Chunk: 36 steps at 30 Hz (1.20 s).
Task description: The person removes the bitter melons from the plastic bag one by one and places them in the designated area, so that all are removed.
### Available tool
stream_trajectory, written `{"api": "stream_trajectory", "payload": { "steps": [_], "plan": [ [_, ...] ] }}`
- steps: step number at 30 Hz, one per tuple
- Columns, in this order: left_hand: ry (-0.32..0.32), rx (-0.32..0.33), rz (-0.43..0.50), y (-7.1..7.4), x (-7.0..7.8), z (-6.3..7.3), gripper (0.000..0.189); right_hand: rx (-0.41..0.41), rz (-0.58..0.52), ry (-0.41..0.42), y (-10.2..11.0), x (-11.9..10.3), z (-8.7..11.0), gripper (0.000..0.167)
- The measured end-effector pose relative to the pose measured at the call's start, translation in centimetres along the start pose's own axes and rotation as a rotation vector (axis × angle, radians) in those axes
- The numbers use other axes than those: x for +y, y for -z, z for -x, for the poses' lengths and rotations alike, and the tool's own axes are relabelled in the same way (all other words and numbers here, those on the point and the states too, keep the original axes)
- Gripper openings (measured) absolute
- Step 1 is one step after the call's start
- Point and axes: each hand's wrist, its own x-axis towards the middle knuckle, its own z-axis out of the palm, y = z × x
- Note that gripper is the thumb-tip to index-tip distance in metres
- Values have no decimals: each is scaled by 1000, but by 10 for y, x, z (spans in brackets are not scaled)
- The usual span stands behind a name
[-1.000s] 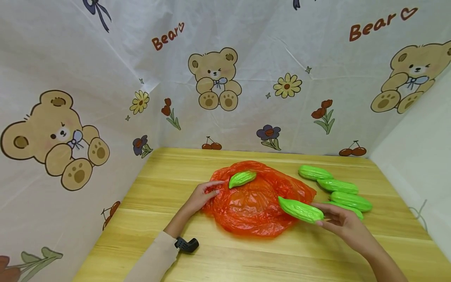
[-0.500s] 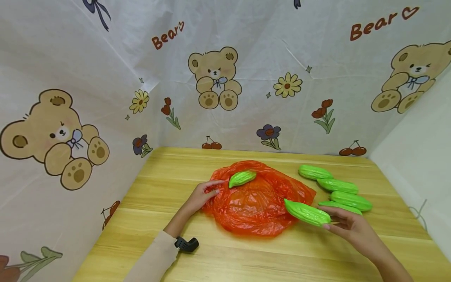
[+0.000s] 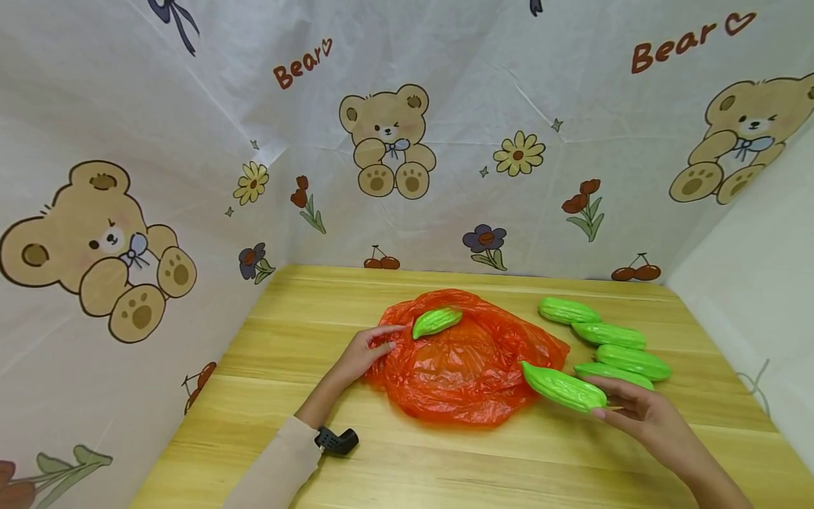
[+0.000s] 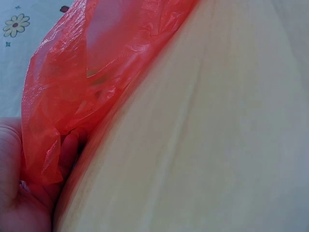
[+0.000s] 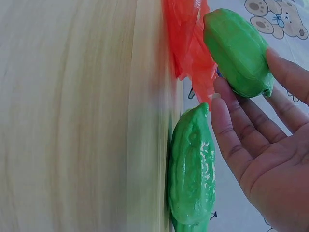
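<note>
My right hand (image 3: 642, 417) holds a bright green bitter melon (image 3: 563, 387) by its blunt end, thumb on one side and fingers on the other. It is raised above the table beside the bag, its pointed end toward the left. In the right wrist view the same bitter melon (image 5: 239, 53) sits at the fingertips. My left hand (image 3: 362, 355) grips the left edge of a red plastic bag (image 3: 451, 360), whose film lies between thumb and fingers in the left wrist view. Another bitter melon (image 3: 437, 322) rests in the bag's opening, toward the back.
Several more bitter melons (image 3: 632, 362) lie in a slanting row on the wooden table (image 3: 445, 466), right of the bag. Bear-printed cloth (image 3: 445, 226) walls the back and left side. A black wrist device (image 3: 337, 442) sits at the left sleeve.
My right hand has drawn back to the right and slightly toward me with the bitter melon, away from the bag's opening. The left hand and the bag have stayed in place.
</note>
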Motion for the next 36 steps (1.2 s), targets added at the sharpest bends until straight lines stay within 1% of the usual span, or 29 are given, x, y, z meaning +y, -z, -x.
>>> {"api": "stream_trajectory", "payload": {
  "steps": [3, 6, 9, 15, 19, 22, 24, 32, 36],
  "plan": [
    [0, -1, 18, 0, 13, 5, 38, 1, 10, 9, 1, 2, 2, 46],
    [20, 0, 39, -1, 13, 5, 39, 9, 27, 6, 3, 2, 4, 45],
    [18, 10, 45, -2, 12, 5, 39, 12, 46, -1, 5, 2, 6, 45],
    [19, 19, 42, -3, 11, 5, 38, 3, 31, -45, 9, 8, 11, 46],
    [34, 17, 32, -3, -1, 0, 38, -6, 20, -73, 11, 12, 13, 46],
    [31, 22, 20, -2, -14, -4, 38, -9, 17, -83, 12, 14, 14, 47],
    [25, 26, 16, -2, -18, -5, 38, -9, 24, -88, 12, 14, 15, 47],
    [14, 34, 56, -2, -22, -6, 38, -7, 41, -139, 17, 18, 18, 49],
    [19, 34, 59, -1, -22, -5, 36, -12, 36, -130, 19, 20, 19, 48]
  ]
}}
